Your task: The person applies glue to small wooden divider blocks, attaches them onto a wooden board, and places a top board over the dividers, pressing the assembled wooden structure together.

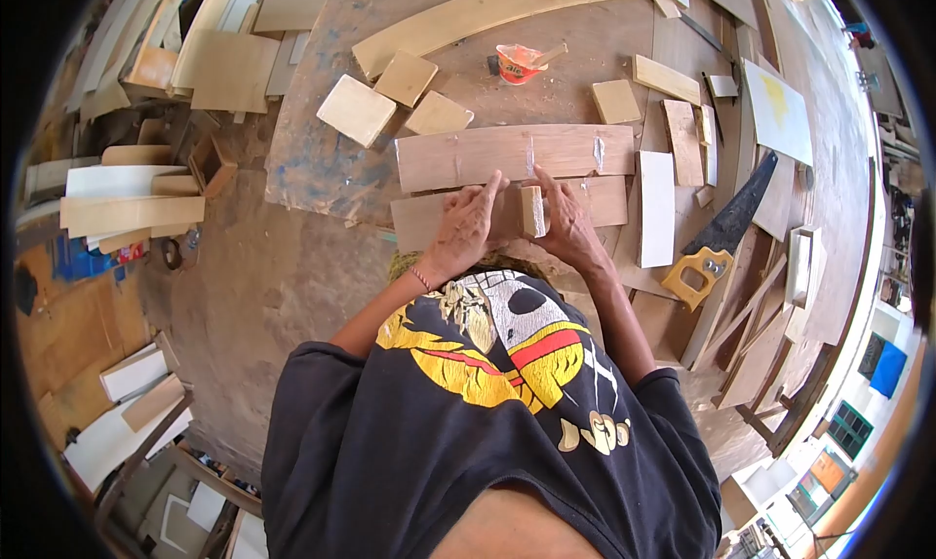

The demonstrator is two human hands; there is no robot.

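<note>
Two long, gently curved wooden strips lie one above the other before me. The far strip (429, 159) bears several pale streaks across its face; the near strip (414, 224) is partly under my hands. My left hand (462, 226) rests on the near strip, index finger stretched towards the far strip and the other fingers partly bent. Between my hands is a small wooden block (531, 211) with a white-smeared edge. My right hand (567, 220) holds that block at its right side, with the index fingertip reaching to the far strip's lower edge.
A red-orange cup (517, 64) with a stick in it stands farther back, near several square wooden blocks (357, 110). A yellow-handled handsaw (723, 230) lies at the right among boards. A long curved board (487, 15) spans the back; stacked offcuts (132, 213) are at left.
</note>
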